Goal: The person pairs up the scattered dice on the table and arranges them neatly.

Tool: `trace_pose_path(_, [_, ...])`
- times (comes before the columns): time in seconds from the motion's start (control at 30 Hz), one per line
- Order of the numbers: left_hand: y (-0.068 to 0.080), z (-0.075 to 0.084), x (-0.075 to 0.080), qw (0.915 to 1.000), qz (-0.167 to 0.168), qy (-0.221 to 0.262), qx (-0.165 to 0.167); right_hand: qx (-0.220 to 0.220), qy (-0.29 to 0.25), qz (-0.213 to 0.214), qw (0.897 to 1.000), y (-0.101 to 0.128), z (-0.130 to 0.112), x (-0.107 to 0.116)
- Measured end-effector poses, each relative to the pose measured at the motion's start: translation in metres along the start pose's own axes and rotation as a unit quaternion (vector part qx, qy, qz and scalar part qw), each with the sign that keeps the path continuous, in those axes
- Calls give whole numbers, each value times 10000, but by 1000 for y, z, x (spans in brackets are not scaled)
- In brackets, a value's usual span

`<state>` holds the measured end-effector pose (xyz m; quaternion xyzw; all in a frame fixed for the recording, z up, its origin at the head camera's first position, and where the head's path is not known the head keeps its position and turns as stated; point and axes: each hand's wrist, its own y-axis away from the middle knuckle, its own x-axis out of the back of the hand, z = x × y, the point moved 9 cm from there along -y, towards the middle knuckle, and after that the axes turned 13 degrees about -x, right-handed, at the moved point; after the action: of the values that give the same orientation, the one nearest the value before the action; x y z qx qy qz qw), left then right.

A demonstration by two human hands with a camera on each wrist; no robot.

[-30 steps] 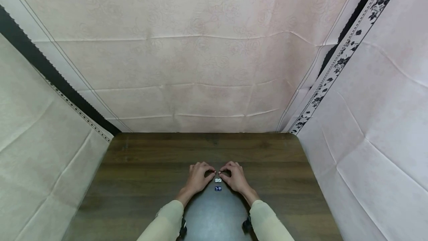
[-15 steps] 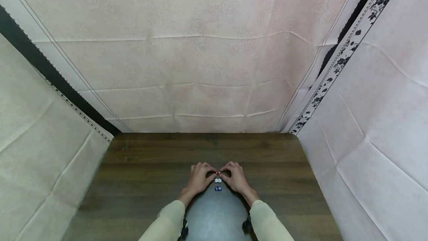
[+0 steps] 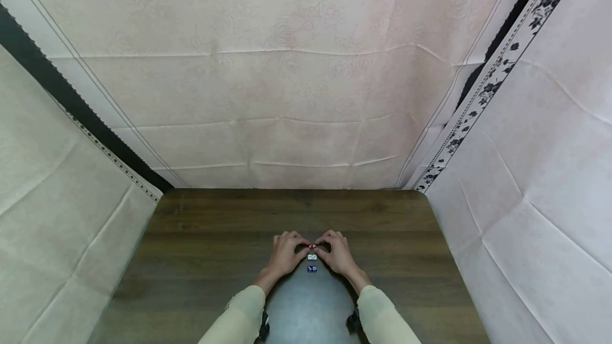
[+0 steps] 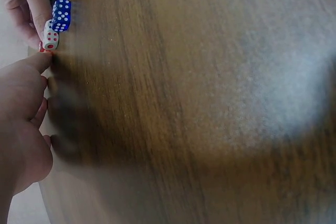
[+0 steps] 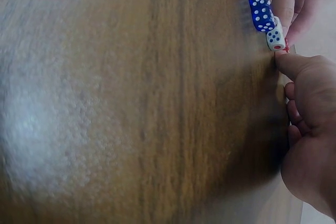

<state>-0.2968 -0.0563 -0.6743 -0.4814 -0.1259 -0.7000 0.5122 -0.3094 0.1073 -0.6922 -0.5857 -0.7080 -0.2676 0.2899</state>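
Two red dice (image 3: pixel 312 247) sit side by side on the wooden table, mostly covered by fingertips. My left hand (image 3: pixel 285 251) pinches the left one between thumb and forefinger. Opposite it, my right hand (image 3: pixel 337 254) pinches the right one the same way. Just nearer to me lies a pair of white dice (image 3: pixel 312 257), with blue and red pips showing in the wrist views. A pair of blue dice (image 3: pixel 312 269) with white pips lies nearer still, in line with them. In the right wrist view only a sliver of red die (image 5: pixel 286 45) shows behind the white dice.
The brown wooden table (image 3: pixel 215 222) has rounded far corners. Pale patterned cloth (image 3: pixel 287 94) hangs behind it, with more cloth at both sides. A bright reflection lies on the tabletop between the forearms.
A second ago the two red dice were held slightly apart. The left hand has shifted a little to the right, and the dice now meet. The white and blue dice have stayed put.
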Motion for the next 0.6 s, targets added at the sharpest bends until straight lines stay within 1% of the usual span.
trace_pose_path(0.17, [0,-1,-1,10000,6,-41,-13,-103,-106,-49,9999,-1,1,0])
trace_pose_path(0.6, [0,-2,-1,10000,-13,-28,-3,-16,-105,42,9999,0,-3,1])
